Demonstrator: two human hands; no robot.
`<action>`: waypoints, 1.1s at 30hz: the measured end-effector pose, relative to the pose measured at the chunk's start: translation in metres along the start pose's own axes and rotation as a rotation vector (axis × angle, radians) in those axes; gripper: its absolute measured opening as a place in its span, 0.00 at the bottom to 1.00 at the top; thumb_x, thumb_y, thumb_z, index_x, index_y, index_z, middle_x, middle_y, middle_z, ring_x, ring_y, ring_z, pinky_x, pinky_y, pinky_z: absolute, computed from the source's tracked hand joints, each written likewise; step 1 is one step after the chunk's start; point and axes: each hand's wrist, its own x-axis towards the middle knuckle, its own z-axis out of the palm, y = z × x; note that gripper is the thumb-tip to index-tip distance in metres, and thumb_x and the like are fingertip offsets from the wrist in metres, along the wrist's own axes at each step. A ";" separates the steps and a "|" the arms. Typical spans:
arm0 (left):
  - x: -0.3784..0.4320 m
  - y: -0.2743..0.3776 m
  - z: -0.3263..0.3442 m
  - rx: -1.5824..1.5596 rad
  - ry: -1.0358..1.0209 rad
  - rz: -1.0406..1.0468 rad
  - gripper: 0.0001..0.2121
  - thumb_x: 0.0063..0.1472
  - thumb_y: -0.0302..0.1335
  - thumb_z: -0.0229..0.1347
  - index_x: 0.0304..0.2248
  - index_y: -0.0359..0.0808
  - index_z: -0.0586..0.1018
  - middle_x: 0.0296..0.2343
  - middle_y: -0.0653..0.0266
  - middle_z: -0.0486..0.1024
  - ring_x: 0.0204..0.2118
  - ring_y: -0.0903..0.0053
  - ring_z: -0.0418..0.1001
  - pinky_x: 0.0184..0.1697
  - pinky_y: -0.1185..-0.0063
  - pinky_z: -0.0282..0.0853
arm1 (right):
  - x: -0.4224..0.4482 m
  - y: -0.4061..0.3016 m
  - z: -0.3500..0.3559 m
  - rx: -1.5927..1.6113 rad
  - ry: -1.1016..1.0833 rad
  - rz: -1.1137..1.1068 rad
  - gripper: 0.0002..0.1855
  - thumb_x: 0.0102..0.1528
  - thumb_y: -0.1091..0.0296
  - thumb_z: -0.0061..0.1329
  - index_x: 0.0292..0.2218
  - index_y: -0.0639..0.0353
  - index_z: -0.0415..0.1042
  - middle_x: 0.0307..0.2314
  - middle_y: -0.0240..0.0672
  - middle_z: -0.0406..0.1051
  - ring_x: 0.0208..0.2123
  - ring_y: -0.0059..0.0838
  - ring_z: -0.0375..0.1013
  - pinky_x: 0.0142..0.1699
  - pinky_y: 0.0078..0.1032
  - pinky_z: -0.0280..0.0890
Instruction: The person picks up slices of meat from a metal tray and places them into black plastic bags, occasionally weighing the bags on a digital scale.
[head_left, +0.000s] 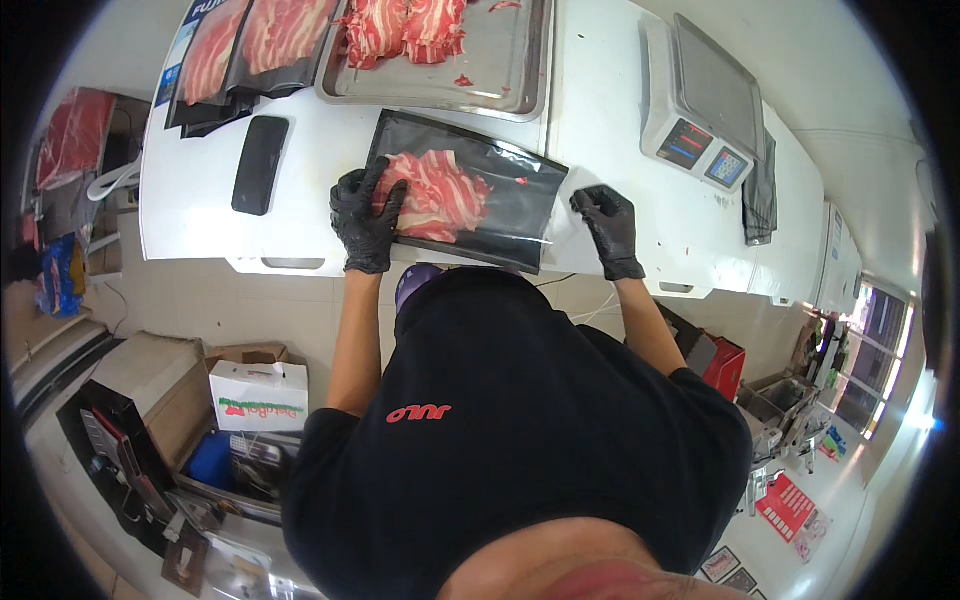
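A black-backed clear plastic pouch (517, 206) lies tilted on the white worktop in front of me, close to its front edge. Thin slices of marbled red meat (439, 193) fill its left and middle part. My left hand (367, 217), in a black glove, grips the pouch's left end, with thumb and forefinger over the meat. My right hand (606, 229), also black-gloved, hovers just off the pouch's right edge with fingers curled in. Nothing shows between those fingers.
Beyond the pouch stands a metal tray (435, 103) with stacked meat slices (405, 30). Filled pouches (262, 45) and a black phone (260, 165) lie left. A digital scale (697, 112) stands right, beside dark flat pouches (760, 199). The white worktop (187, 225) ends near my waist.
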 end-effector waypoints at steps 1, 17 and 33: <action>0.000 0.000 0.000 -0.011 0.004 0.009 0.21 0.50 0.38 0.68 0.46 0.50 0.82 0.38 0.59 0.76 0.41 0.62 0.72 0.44 0.67 0.69 | -0.003 -0.013 0.008 -0.220 0.093 -0.159 0.09 0.55 0.69 0.60 0.37 0.63 0.79 0.28 0.34 0.79 0.26 0.19 0.74 0.33 0.19 0.67; -0.004 0.043 0.002 -0.198 0.054 0.100 0.17 0.53 0.29 0.65 0.44 0.46 0.83 0.36 0.59 0.76 0.41 0.64 0.72 0.45 0.67 0.69 | 0.041 -0.013 0.052 -0.399 -0.216 -0.489 0.11 0.51 0.72 0.57 0.39 0.61 0.78 0.28 0.43 0.77 0.29 0.37 0.77 0.36 0.31 0.71; -0.066 0.173 0.073 -0.163 -0.504 0.213 0.12 0.49 0.24 0.59 0.35 0.36 0.76 0.29 0.53 0.75 0.34 0.54 0.75 0.35 0.62 0.70 | -0.010 0.044 -0.055 0.363 -0.255 0.067 0.10 0.55 0.77 0.56 0.40 0.68 0.77 0.31 0.36 0.79 0.32 0.23 0.77 0.38 0.20 0.69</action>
